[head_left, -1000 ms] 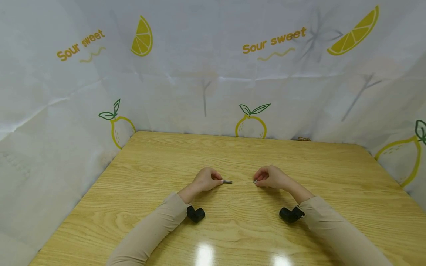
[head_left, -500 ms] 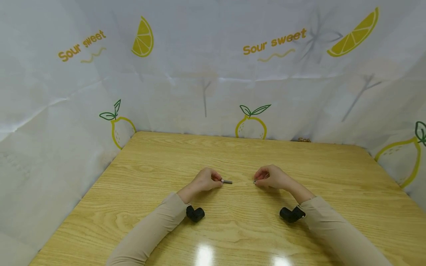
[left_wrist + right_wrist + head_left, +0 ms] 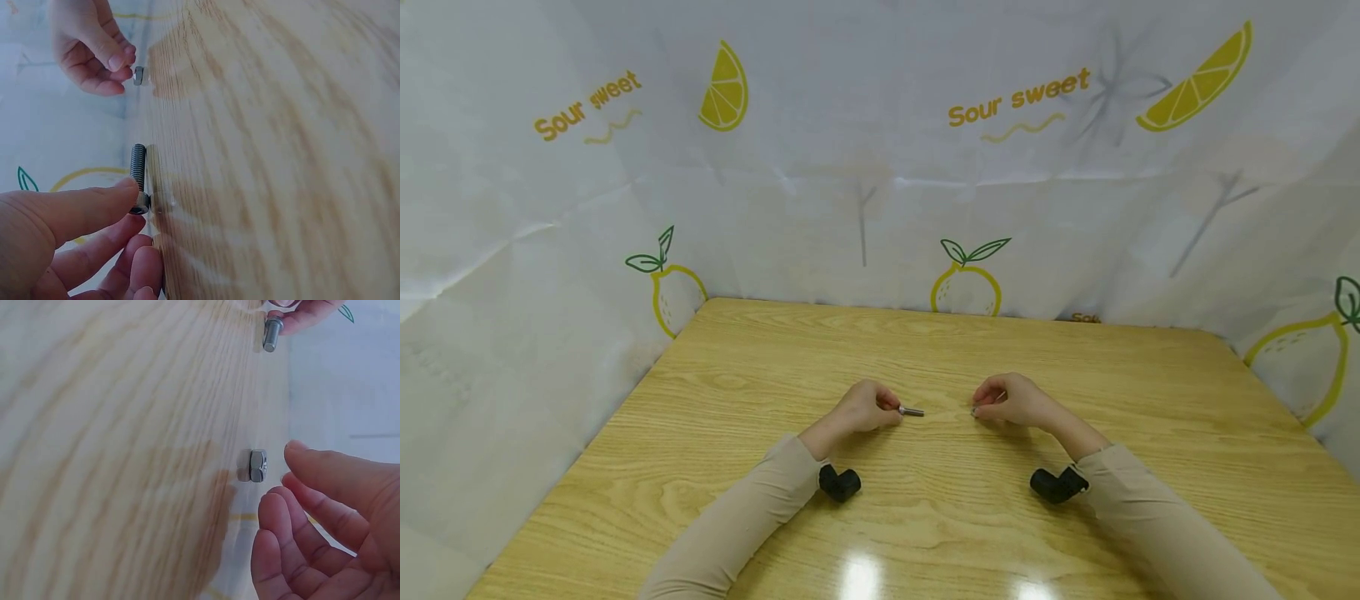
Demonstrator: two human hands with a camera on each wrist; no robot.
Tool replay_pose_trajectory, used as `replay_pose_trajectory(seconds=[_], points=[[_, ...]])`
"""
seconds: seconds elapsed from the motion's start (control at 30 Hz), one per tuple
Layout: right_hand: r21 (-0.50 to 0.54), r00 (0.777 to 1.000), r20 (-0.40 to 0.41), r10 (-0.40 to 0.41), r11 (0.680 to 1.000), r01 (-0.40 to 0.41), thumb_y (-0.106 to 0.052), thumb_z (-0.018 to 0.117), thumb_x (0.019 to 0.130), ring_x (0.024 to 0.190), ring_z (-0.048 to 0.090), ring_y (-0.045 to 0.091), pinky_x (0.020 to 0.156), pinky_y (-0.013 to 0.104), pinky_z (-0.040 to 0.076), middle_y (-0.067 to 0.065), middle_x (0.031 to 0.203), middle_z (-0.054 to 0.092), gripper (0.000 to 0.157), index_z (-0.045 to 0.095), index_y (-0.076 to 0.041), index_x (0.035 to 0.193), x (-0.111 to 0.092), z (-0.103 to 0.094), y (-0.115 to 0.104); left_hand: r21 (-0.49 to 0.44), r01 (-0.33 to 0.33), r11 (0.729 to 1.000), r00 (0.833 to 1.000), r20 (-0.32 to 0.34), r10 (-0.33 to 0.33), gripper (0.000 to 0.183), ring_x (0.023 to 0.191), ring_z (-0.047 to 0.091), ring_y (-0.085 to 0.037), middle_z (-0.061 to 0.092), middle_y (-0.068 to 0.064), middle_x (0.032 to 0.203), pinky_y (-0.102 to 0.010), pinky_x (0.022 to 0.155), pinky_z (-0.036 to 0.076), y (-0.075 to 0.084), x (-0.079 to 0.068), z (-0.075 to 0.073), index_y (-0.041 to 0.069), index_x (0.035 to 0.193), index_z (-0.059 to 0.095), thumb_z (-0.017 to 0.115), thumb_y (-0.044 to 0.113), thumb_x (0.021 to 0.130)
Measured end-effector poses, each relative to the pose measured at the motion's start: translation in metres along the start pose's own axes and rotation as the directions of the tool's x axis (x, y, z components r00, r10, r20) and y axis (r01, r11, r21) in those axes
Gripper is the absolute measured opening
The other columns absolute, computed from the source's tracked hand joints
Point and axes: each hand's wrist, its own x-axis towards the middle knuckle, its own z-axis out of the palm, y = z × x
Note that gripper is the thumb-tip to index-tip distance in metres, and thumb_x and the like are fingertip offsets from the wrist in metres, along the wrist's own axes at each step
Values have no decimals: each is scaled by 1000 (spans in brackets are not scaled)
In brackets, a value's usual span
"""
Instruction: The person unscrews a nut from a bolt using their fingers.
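Note:
A metal bolt [image 3: 912, 411] lies on the wooden tabletop, its threaded end pointing right. My left hand [image 3: 857, 406] is at its head, with thumb and fingertips right beside the bolt head [image 3: 143, 203] in the left wrist view. Opposite, a small hex nut [image 3: 257, 465] stands on its edge on the wood. Around it, my right hand [image 3: 1013, 400] holds thumb and fingers apart, and the right wrist view shows a gap between the fingertips [image 3: 273, 503] and the nut. Bolt and nut are apart, roughly in line.
The wooden table [image 3: 925, 517] extends all around both hands. Behind it hangs a white cloth [image 3: 812, 167] printed with lemons. Black wrist mounts [image 3: 840, 483] sit below the beige sleeves [image 3: 745, 508], close over the tabletop.
Both hands stay almost still beside the bolt and nut. The head view tilts very slightly, so the backdrop sits a little lower.

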Motion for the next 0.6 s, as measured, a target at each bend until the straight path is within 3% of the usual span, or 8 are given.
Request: replay_pose_trajectory(seconds=[0.2,0.4,0.6], points=[[1,999,-28,46,999,-46,-20,59,92,76,59,15,64,28,49,11,90,65,23,65,0,102,1,-3,-2,-19,-20,1000,1000,4,20,34,86,57,-18,63,-11,104,-26,67,47,0,0,-4,3,114,64,68,22,86],[-3,996,-81,35,999,-35,-25,50,97,90,63,28,76,37,52,19,104,64,34,59,3,114,3,-12,-9,-61,-82,995,997,3,83,46,104,59,-27,56,-15,123,-33,80,52,6,3,-13,6,129,54,63,29,90],[69,991,-131,23,997,-14,-31,45,100,108,58,39,87,46,50,27,121,56,45,50,4,127,1,-23,-26,-124,-196,973,979,-86,186,49,122,52,-31,49,-14,137,-43,97,47,17,7,-23,11,135,48,56,35,94]])
